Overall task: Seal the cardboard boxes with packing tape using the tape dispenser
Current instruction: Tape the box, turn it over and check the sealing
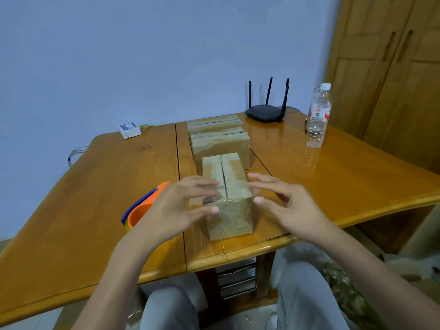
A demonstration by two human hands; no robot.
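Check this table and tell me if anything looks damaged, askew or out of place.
Two things stand out. The nearest cardboard box shows a dark open seam along its top, not yet taped shut. The table's front edge looks chipped, with a dark ragged line below the box. Both hands are open beside the box; the tape dispenser lies unused.

We see a small box near the front edge of the table, between our left hand and right hand. Behind it sit two more boxes, one behind the other. The tape dispenser lies left of our left hand, and a router and a bottle stand far back on the right.
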